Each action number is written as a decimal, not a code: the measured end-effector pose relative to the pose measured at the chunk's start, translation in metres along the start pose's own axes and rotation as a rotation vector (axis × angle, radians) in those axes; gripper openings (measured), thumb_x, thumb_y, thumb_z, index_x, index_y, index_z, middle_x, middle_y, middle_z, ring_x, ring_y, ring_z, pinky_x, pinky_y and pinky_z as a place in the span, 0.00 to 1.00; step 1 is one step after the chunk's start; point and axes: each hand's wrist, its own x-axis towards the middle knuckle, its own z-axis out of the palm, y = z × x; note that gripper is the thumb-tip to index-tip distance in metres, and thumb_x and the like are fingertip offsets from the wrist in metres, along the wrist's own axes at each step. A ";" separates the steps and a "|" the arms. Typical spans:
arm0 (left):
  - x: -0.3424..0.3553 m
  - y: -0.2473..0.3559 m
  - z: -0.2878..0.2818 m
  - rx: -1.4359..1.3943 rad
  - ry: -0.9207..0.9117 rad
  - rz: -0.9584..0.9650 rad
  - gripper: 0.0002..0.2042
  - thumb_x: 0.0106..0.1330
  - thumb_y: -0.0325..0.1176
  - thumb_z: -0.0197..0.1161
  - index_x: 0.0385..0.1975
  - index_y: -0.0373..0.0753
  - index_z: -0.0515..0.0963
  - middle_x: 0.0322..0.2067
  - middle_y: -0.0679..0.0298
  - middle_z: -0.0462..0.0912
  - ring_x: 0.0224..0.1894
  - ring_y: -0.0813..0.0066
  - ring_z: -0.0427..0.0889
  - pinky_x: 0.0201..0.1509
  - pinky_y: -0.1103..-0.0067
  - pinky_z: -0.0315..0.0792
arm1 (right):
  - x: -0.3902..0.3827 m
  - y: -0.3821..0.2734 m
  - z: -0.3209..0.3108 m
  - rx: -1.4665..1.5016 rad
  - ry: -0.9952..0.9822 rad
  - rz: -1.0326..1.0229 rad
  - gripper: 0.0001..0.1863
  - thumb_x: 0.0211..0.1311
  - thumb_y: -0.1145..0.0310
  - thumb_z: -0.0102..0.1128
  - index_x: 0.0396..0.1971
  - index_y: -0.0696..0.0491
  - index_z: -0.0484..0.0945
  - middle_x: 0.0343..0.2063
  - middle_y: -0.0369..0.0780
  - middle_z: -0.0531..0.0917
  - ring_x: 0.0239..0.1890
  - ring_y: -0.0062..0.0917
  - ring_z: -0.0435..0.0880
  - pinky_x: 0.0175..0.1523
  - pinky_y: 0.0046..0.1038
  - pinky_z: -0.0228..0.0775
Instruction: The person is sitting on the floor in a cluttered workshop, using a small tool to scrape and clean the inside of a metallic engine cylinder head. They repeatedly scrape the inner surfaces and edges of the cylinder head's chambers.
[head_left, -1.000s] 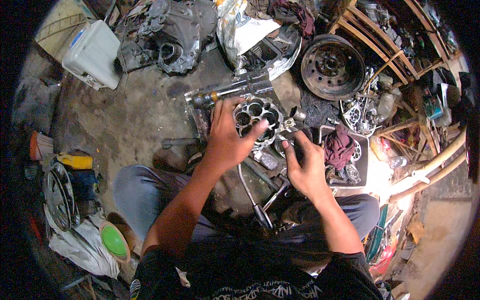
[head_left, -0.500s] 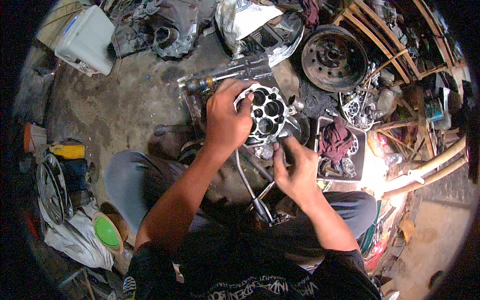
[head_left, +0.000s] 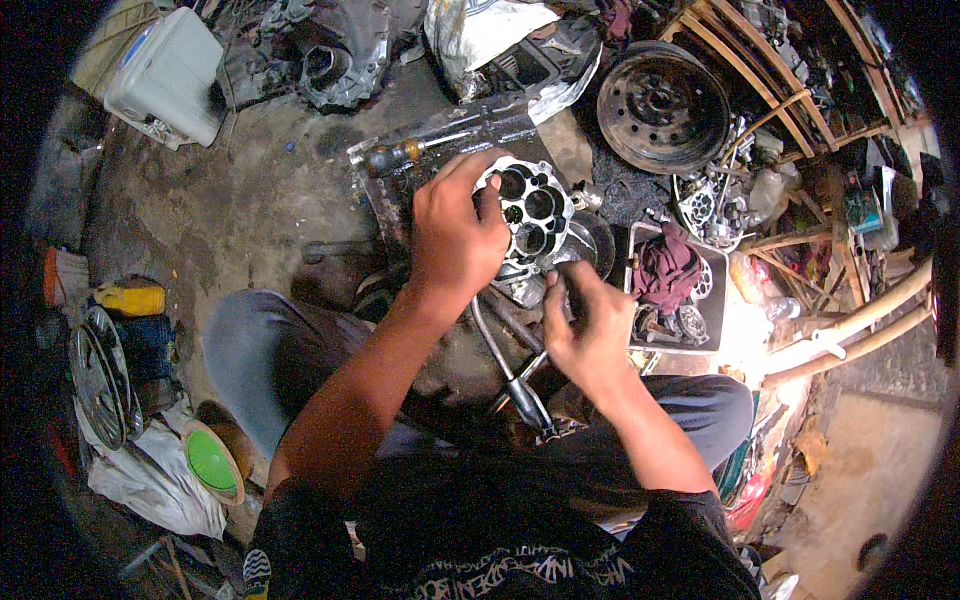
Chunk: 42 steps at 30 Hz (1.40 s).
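Note:
My left hand (head_left: 455, 222) is closed around the left side of a round silver metal cylinder block (head_left: 541, 204) with several large round bores. The block is held up with its bored face toward me. At its lower right rim is my right hand (head_left: 592, 320), thumb and index finger curled toward each other; whatever sits between them is too small or hidden to tell. Beneath the block lies a dark metal tray (head_left: 390, 205) with a screwdriver (head_left: 412, 152) on it. A round metal bowl (head_left: 590, 248) shows just right of the block.
To the right stands a grey bin (head_left: 690, 340) with a maroon rag (head_left: 668, 272) and metal parts. Behind it lies a rusty wheel rim (head_left: 664, 108). A ratchet-like tool (head_left: 525, 400) rests near my lap. A white container (head_left: 168, 80) stands far left.
The view has shifted slightly. The block is tilted a little in my left hand, and my right fingers stay near its lower rim.

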 end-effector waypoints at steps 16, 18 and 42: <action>0.000 -0.003 0.000 -0.003 -0.003 0.011 0.11 0.67 0.21 0.60 0.47 0.29 0.84 0.43 0.43 0.87 0.47 0.38 0.86 0.53 0.57 0.79 | 0.003 0.001 -0.009 -0.017 0.004 -0.011 0.08 0.60 0.76 0.70 0.28 0.56 0.76 0.16 0.47 0.79 0.17 0.43 0.81 0.25 0.40 0.71; 0.001 0.001 -0.002 0.013 -0.025 -0.007 0.11 0.67 0.21 0.60 0.47 0.30 0.84 0.43 0.43 0.87 0.47 0.38 0.86 0.54 0.58 0.79 | 0.010 -0.004 -0.012 -0.001 0.020 -0.049 0.08 0.60 0.76 0.70 0.27 0.56 0.76 0.16 0.47 0.79 0.16 0.43 0.81 0.25 0.40 0.71; 0.002 -0.008 -0.002 0.018 -0.072 -0.009 0.12 0.67 0.23 0.66 0.50 0.33 0.85 0.44 0.46 0.88 0.50 0.42 0.87 0.56 0.62 0.79 | 0.007 0.007 0.000 0.079 0.037 0.017 0.07 0.64 0.76 0.65 0.28 0.59 0.76 0.22 0.53 0.79 0.25 0.53 0.82 0.32 0.43 0.73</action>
